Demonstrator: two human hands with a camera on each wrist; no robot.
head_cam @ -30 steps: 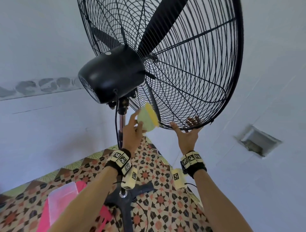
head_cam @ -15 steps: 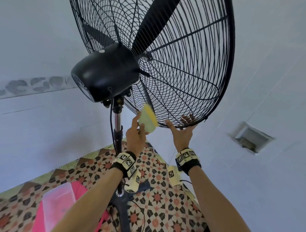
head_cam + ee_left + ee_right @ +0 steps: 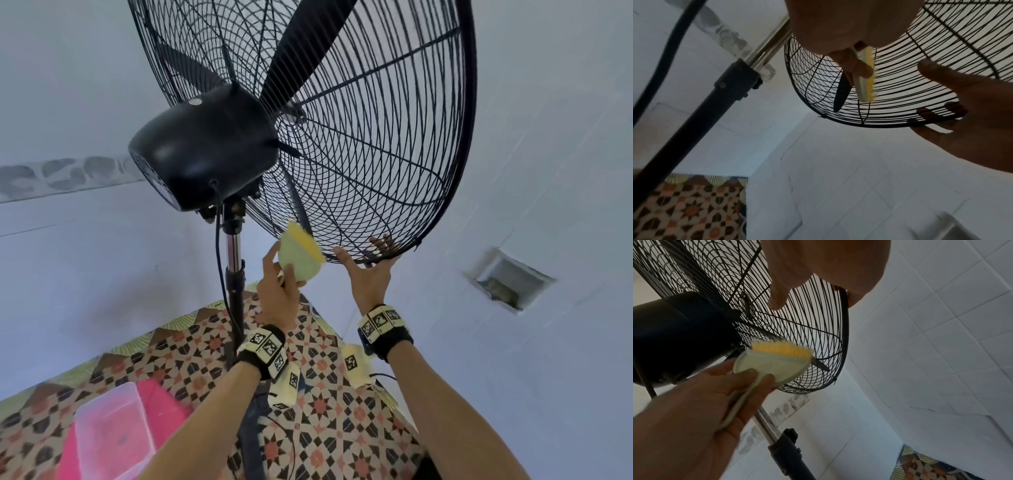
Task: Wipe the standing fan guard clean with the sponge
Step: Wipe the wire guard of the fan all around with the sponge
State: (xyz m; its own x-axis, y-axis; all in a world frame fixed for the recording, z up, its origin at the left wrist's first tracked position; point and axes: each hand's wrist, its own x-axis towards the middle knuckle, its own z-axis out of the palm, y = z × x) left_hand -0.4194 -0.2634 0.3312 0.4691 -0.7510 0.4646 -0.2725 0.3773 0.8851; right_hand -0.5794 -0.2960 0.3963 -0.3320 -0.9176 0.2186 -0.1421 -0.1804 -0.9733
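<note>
The black wire fan guard (image 3: 376, 154) fills the upper part of the head view, with the blades behind it. My left hand (image 3: 279, 277) grips a pale green sponge (image 3: 301, 255) with a yellow scrubbing face. That face is pressed against the lower left of the guard (image 3: 807, 321). In the right wrist view the sponge (image 3: 774, 360) lies just beside the motor housing. My right hand (image 3: 366, 270) holds the guard's bottom rim, thumb in front and fingers curled behind the wires. The left wrist view shows the sponge (image 3: 865, 78) edge-on against the wires and the right hand (image 3: 972, 121) on the rim.
The black motor housing (image 3: 205, 147) sits on a chrome and black pole (image 3: 234, 274), with a cord (image 3: 219, 246) hanging beside it. Below lie a patterned floor (image 3: 342, 428), a clear plastic box (image 3: 113, 435) on something pink, and a wall recess (image 3: 507, 281) at right.
The fan has drifted left in the head view. The sponge stays on the lower guard and sits a little lower. The right hand keeps its hold on the rim.
</note>
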